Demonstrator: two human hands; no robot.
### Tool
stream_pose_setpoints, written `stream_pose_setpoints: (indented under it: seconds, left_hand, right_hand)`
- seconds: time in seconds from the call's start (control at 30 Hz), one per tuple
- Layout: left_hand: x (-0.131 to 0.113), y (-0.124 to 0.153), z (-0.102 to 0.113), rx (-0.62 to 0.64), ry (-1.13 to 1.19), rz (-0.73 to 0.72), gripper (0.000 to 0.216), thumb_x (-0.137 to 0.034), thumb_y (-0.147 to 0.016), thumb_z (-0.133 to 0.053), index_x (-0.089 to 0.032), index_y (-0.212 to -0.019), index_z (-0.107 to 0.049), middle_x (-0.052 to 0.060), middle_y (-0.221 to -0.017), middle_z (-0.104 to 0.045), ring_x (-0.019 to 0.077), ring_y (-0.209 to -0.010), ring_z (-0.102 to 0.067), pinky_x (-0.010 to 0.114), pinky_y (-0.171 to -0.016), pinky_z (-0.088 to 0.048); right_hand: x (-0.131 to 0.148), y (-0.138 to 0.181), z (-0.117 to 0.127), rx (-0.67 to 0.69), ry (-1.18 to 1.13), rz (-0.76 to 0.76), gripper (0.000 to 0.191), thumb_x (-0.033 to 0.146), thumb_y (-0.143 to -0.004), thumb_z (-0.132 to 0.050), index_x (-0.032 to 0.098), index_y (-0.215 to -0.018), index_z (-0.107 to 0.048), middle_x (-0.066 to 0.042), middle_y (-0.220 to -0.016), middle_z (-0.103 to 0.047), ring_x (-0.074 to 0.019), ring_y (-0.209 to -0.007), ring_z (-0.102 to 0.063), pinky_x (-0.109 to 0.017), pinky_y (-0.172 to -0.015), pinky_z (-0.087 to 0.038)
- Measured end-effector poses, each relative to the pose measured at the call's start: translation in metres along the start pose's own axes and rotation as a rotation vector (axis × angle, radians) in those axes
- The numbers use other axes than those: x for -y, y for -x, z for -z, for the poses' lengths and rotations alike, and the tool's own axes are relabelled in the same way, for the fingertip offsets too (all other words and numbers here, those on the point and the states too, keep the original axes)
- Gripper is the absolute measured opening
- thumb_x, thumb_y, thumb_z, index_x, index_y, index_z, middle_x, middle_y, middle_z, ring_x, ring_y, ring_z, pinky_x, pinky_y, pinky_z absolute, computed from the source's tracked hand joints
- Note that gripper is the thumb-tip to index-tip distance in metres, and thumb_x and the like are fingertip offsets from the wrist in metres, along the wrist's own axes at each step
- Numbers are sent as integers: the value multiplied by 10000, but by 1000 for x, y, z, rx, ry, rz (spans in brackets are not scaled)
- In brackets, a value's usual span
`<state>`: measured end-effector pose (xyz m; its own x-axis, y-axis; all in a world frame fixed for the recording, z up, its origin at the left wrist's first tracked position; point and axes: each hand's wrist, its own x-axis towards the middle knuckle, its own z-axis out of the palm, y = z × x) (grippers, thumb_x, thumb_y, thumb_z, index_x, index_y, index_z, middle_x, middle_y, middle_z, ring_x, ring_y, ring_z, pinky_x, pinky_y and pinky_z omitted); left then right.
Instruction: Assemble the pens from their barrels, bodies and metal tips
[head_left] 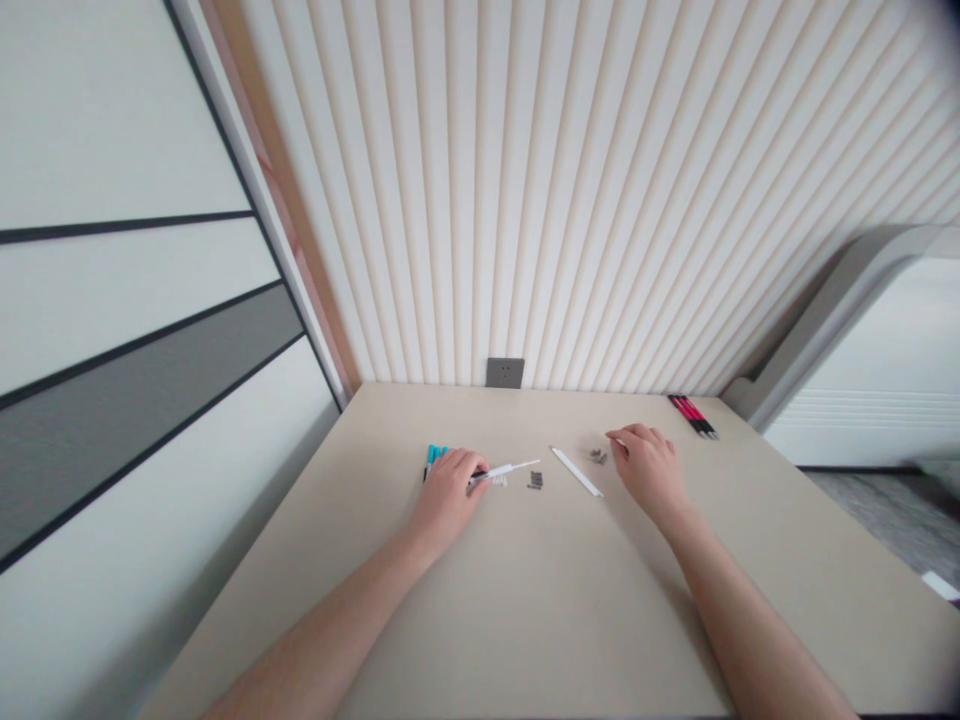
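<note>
My left hand (pixel 448 487) is closed around a slim white pen part (pixel 504 470) with a thin tip pointing right. Under and beside that hand lie teal-capped pens (pixel 433 452), partly hidden by it, and a few small white pieces (pixel 499 482). Just right of the tip sits a small group of dark grey pieces (pixel 535 480). My right hand (pixel 646 462) has thumb and fingertips pinched together over the table; whatever they hold is too small to make out. Close to its fingertips is a little pile of grey metallic pieces (pixel 598 456). Between the hands lies a long white stick-like barrel (pixel 576 471).
Several red and black pens (pixel 694 417) lie side by side at the table's back right. The beige table (pixel 525 600) meets a ribbed wall with a dark socket (pixel 505 373). A white cabinet stands left, and a padded headboard (pixel 847 340) right.
</note>
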<state>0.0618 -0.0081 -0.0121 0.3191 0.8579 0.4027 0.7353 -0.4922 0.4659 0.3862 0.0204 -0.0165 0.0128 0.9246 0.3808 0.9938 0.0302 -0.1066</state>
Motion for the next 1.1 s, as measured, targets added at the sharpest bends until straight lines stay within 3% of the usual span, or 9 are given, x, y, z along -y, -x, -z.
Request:
stream_pose_setpoints:
  seconds: [0.13, 0.27, 0.83, 1.0, 1.1]
  left_hand:
    - [-1, 1, 0, 6, 8, -4, 136, -108, -824, -660, -196, -861, -563, 21, -889, -624, 204, -874, -563, 334, -808, -431]
    - [0, 1, -1, 3, 18, -22, 124, -128, -829, -664, -197, -868, -569, 19, -888, -632, 204, -873, -565, 333, -807, -429]
    - [1, 1, -3, 12, 31, -54, 31, -190, -865, -641, -203, -876, -615, 17, -886, -656, 202, -885, -581, 337, -821, -431]
    - [3, 0, -4, 31, 34, -60, 52, -168, -859, -642, -203, -873, -606, 16, -892, -651, 202, -893, -577, 340, -829, -430]
    - [4, 0, -4, 41, 40, -58, 80, -144, -849, -644, -204, -875, -598, 19, -907, -644, 204, -898, -571, 343, -830, -431]
  right_hand:
    - [-31, -6, -3, 70, 52, -131, 299, 276, -931, -456, 213, -1061, -718, -115, -1104, -667, -291, -1031, -568, -403, -812, -386]
    - [-43, -7, -5, 122, 51, -174, 317, 325, -925, -454, 217, -1048, -725, -115, -1143, -654, -302, -1059, -563, -409, -823, -389]
    - [-18, -7, -7, 241, 43, -104, 209, 334, -877, -538, 250, -866, -728, -73, -1013, -671, -278, -1013, -561, -380, -805, -360]
    - [-17, -6, -11, 272, 39, -109, 249, 300, -894, -512, 249, -1058, -693, -73, -995, -700, -268, -990, -595, -368, -799, -374]
    - [-19, -7, -12, 208, -39, -132, 335, 274, -900, -480, 220, -1188, -645, -93, -1025, -692, -262, -994, -603, -365, -810, -392]
